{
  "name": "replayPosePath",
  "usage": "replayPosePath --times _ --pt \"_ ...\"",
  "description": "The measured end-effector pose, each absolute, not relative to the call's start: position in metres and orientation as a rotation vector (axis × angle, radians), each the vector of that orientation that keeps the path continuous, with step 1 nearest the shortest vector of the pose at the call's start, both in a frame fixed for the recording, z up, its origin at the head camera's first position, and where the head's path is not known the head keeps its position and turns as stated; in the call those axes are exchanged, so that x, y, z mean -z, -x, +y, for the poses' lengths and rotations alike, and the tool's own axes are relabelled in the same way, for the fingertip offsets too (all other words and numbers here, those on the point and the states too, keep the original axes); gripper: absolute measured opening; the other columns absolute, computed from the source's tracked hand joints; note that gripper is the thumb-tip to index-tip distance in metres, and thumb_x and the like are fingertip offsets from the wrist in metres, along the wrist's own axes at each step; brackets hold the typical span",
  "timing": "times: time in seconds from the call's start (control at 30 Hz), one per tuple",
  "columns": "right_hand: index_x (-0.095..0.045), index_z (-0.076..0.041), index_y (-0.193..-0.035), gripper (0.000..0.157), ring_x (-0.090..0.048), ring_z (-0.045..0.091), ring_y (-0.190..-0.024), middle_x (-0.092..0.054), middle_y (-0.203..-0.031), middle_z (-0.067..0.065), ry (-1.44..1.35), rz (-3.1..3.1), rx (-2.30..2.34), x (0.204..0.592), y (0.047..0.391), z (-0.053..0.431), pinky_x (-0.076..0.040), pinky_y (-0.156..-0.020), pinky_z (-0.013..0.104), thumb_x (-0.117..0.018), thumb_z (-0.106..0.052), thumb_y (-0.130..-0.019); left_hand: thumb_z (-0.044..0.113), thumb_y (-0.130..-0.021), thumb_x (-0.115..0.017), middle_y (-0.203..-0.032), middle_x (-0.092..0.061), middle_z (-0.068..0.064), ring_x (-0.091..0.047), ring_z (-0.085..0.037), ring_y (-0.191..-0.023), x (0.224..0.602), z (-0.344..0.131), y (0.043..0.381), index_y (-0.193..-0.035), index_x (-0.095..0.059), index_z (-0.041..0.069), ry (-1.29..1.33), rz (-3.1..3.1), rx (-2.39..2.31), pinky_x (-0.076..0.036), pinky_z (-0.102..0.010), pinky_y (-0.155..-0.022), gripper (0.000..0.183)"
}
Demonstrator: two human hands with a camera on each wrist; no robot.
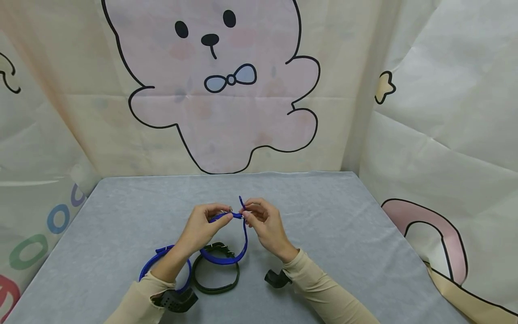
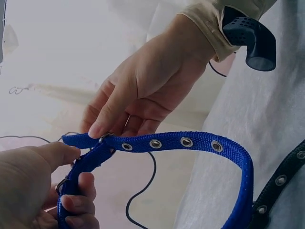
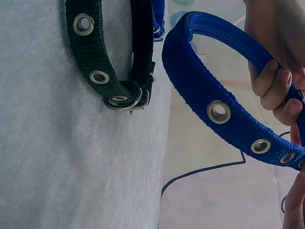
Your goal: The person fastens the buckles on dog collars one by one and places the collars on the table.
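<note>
A blue webbing collar (image 1: 220, 260) with metal eyelets is held up in a loop between both hands. My left hand (image 1: 204, 225) grips its buckle end, fingers curled round the doubled band in the left wrist view. My right hand (image 1: 265, 225) pinches the strap beside the metal buckle (image 2: 107, 137). The strap's tip (image 2: 76, 140) sticks out past the buckle there. Several eyelets show along the band (image 3: 238, 119) in the right wrist view, where only part of my right hand is visible at the edge.
A dark green collar (image 1: 216, 291), buckled into a ring, lies on the grey-covered table (image 1: 323, 225) below the hands. Another blue collar (image 1: 146, 269) lies to its left, partly hidden by the left forearm. Printed cloth walls (image 1: 332, 135) enclose the table at the back and sides.
</note>
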State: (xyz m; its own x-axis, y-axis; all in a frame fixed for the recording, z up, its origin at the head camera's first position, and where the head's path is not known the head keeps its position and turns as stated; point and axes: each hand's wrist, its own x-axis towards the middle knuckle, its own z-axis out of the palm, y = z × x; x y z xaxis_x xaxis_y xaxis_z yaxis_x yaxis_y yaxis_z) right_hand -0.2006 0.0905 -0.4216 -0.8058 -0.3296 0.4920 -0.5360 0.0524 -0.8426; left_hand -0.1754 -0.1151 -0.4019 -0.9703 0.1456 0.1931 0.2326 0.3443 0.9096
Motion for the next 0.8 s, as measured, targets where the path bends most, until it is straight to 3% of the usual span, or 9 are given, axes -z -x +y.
replayPosePath --times 0.2,0.6,0.8 --pt "-0.07 0.002 -0.113 0.017 -0.066 0.014 -0.077 -0.072 -0.104 0.021 -0.942 -2.16 -1.788 0.4241 0.2022 0.0901 -0.059 -0.065 0.031 -0.062 -0.005 -0.1 0.019 -0.094 -0.072 -0.081 -0.069 -0.014 -0.043 -0.01 -0.058 0.4017 -0.1155 0.1753 -0.113 -0.076 0.007 0.366 -2.502 1.707 -0.036 -0.023 -0.053 0.023" --pt "-0.07 0.0 -0.113 0.017 -0.067 0.023 -0.079 -0.07 -0.107 0.02 -0.973 -2.185 -1.772 0.424 0.1967 0.0896 -0.06 -0.067 0.033 -0.06 -0.007 -0.101 0.016 -0.094 -0.072 -0.066 -0.054 0.0 -0.039 -0.008 -0.053 0.4033 -0.1164 0.1765 -0.109 -0.076 0.005 0.403 -2.472 1.69 -0.035 -0.023 -0.051 0.019" --pt "-0.069 -0.001 -0.114 0.017 -0.069 0.03 -0.083 -0.07 -0.109 0.018 -0.969 -2.216 -1.742 0.4234 0.1954 0.0875 -0.061 -0.066 0.034 -0.06 -0.007 -0.102 0.015 -0.093 -0.073 -0.064 -0.051 0.0 -0.037 -0.007 -0.052 0.4033 -0.1161 0.1765 -0.108 -0.076 0.005 0.38 -2.447 1.701 -0.033 -0.023 -0.05 0.018"
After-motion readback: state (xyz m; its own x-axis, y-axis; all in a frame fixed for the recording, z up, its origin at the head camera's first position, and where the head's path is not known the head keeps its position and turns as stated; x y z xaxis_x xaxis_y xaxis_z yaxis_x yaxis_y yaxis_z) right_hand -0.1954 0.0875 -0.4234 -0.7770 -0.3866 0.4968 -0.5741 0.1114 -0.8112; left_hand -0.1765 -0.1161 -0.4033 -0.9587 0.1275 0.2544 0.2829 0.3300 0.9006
